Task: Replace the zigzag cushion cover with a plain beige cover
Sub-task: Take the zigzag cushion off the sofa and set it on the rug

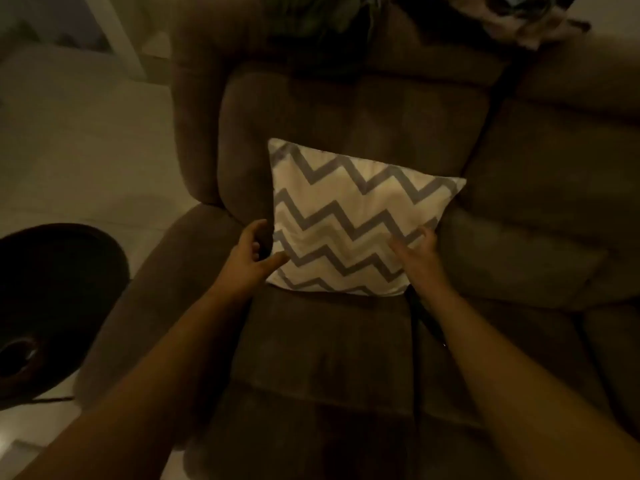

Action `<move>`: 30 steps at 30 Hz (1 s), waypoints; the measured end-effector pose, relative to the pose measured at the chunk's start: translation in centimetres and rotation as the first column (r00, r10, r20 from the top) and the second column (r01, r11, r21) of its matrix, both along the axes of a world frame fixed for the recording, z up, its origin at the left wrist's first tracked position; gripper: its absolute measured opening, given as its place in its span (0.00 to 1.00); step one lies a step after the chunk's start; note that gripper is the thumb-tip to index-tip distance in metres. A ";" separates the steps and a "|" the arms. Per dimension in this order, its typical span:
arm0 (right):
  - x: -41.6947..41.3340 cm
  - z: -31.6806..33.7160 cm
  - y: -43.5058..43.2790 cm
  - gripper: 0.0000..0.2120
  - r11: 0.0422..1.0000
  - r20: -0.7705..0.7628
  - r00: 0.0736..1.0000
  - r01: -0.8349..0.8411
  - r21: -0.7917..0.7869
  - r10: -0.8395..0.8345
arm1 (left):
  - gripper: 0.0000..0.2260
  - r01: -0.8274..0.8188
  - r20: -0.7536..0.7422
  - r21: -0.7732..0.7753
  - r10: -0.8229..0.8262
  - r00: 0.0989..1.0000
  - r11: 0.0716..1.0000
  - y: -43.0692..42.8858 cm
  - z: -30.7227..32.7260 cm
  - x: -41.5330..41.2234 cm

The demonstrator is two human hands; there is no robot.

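Dim, warm light; head view looking down on a brown sofa (346, 341) that fills most of the frame; cushion (349, 220) sits at frame centre on the left seat, propped against the backrest, tilted so its upper left corner rises higher than its upper right; cover is cream with grey zigzag bands, still on, filled out by the pad inside it; no opening or zip can be made out on the visible face. Left hand (249, 258) at the cushion's lower left edge; thumb lies on the front face near the corner, fingers curl round the side edge between cushion and sofa arm; looks like a loose grasp on the cushion's edge, not a tight clench. Right hand (419, 254) at the lower right of the cushion; fingers spread and pressed flat on the front face near the right edge, palm over the lower right corner; whether any fingers hook behind the edge cannot be told, as blur softens that side. Both forearms bare, entering from the bottom of the frame. Second sofa seat runs off to the right, nothing on it. Heap of dark crumpled cloth (519, 15) on top of the backrest, upper right; contents unclear. Round dark table (69, 271) at left edge, beside the sofa arm, on a pale tiled floor (86, 150); a dark ring-shaped thing (19, 355) rests on it, too dim to identify.
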State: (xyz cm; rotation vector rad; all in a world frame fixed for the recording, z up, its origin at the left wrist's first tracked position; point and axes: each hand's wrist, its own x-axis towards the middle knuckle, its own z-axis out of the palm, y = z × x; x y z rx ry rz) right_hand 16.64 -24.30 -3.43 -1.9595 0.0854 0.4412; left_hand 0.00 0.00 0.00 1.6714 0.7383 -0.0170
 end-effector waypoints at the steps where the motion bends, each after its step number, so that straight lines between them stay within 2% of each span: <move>1: 1.2 -0.7 0.0 0.48 0.999 0.014 0.999 0.029 0.035 -0.029 | 0.34 0.006 0.002 0.004 -0.006 1.000 1.000 0.0 -0.8 1.3; 4: 5.0 -3.3 -0.9 0.49 0.997 0.002 0.999 0.053 0.050 -0.054 | 0.42 0.049 -0.014 0.012 -0.049 0.999 0.999 0.8 -4.4 5.7; 6: 7.7 -5.0 -1.6 0.48 0.995 0.019 0.996 0.089 0.052 -0.090 | 0.49 0.082 -0.053 0.093 -0.077 0.996 0.992 1.1 -6.6 8.9; 9: 11.1 -6.7 -1.9 0.47 0.991 0.077 0.989 0.123 0.051 -0.127 | 0.52 0.040 -0.102 0.229 -0.017 0.995 0.973 2.1 -9.0 13.3; 12: 13.4 -7.9 -1.9 0.49 0.997 0.109 0.992 0.063 0.044 -0.067 | 0.57 -0.051 -0.032 0.261 0.061 0.998 0.964 3.2 -9.2 16.3; 14: 14.5 -8.3 -1.7 0.50 1.000 0.141 0.990 -0.003 0.002 0.002 | 0.59 -0.114 0.027 0.204 0.110 0.994 0.972 4.1 -9.2 17.5; 16: 15.4 -8.3 -1.6 0.50 0.999 0.208 0.977 -0.027 -0.030 0.033 | 0.55 -0.159 0.100 0.183 0.142 0.985 0.970 4.7 -9.2 18.4; 19: 17.0 -7.7 -1.4 0.45 0.994 0.337 0.940 -0.013 -0.106 0.048 | 0.46 -0.184 0.202 0.316 0.123 0.972 0.931 5.3 -8.9 20.2; 21: 17.9 -7.0 -1.2 0.39 0.985 0.327 0.944 0.014 -0.172 0.043 | 0.43 -0.156 0.191 0.386 0.087 0.978 0.909 5.8 -8.7 21.5; 23: 18.6 -6.5 -1.1 0.34 0.978 0.261 0.965 0.036 -0.208 0.020 | 0.42 -0.143 0.137 0.387 0.097 0.986 0.911 6.2 -8.7 22.5; 26: 19.0 -6.3 -1.3 0.33 0.980 0.211 0.977 0.064 -0.186 -0.024 | 0.40 -0.127 0.093 0.374 0.098 0.991 0.919 6.6 -8.8 22.6; 30: 17.9 -7.2 -2.1 0.32 0.999 0.231 0.972 0.041 -0.024 -0.034 | 0.37 -0.120 0.098 0.378 0.090 0.991 0.918 6.8 -9.4 21.6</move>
